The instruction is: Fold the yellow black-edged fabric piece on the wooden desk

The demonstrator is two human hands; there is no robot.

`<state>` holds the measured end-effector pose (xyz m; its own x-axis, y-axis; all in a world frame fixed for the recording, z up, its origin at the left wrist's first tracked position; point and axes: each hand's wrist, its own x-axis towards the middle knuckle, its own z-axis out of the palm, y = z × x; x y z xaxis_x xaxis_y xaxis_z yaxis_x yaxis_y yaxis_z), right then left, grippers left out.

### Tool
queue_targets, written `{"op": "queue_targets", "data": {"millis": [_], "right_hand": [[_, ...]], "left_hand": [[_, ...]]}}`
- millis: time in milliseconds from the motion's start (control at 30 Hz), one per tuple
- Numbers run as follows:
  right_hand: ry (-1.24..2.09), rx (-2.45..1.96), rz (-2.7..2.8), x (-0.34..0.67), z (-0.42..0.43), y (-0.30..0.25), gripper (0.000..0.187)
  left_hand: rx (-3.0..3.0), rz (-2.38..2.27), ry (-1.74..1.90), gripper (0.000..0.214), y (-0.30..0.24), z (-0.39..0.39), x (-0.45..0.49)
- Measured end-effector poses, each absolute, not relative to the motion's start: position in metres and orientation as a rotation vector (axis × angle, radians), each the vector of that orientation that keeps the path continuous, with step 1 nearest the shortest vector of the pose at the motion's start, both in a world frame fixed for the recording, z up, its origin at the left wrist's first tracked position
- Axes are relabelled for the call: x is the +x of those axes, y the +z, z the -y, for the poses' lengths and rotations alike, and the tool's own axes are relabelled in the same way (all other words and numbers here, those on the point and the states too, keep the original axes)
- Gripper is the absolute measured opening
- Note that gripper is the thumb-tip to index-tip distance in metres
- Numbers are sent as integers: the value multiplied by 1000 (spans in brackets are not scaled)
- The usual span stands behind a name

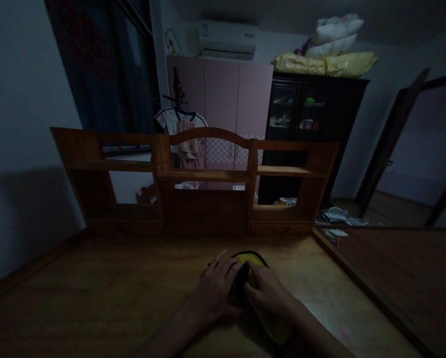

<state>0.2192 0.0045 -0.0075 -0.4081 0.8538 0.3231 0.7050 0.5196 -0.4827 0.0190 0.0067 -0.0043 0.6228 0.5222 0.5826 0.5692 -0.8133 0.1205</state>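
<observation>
A soft-looking yellow item with black edging [276, 328] lies on the wooden tabletop close to me; the dim light and my hands hide its kind. My left hand [219, 281] is curled over its dark left part, with one finger lifted a little from the others. On the other side, my right hand [266, 291] grips the item, thumb and index finger bent at its dark middle. The two hands nearly meet there. Yellow cloth shows beyond the fingertips and again below my right wrist.
A wooden shelf unit [206, 175] with open compartments and drawers stands along the table's far edge. A raised wooden rim [352, 281] runs down the right side. To the left is a wall [25, 199]. Farther back are a pink wardrobe [221, 94] and a dark cabinet [335, 114].
</observation>
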Motion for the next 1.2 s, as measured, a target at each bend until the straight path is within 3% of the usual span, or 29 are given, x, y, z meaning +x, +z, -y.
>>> {"op": "queue_targets", "data": {"millis": [167, 500, 1200], "right_hand": [[425, -1246, 2258, 219, -4, -5, 32], [249, -1427, 2252, 222, -15, -19, 16], [444, -1221, 2203, 217, -4, -7, 34]], "left_hand": [[-2785, 935, -930, 96, -5, -7, 19], [-2768, 921, -972, 92, -4, -5, 19], [-2757, 895, -948, 94, -5, -5, 21]]}}
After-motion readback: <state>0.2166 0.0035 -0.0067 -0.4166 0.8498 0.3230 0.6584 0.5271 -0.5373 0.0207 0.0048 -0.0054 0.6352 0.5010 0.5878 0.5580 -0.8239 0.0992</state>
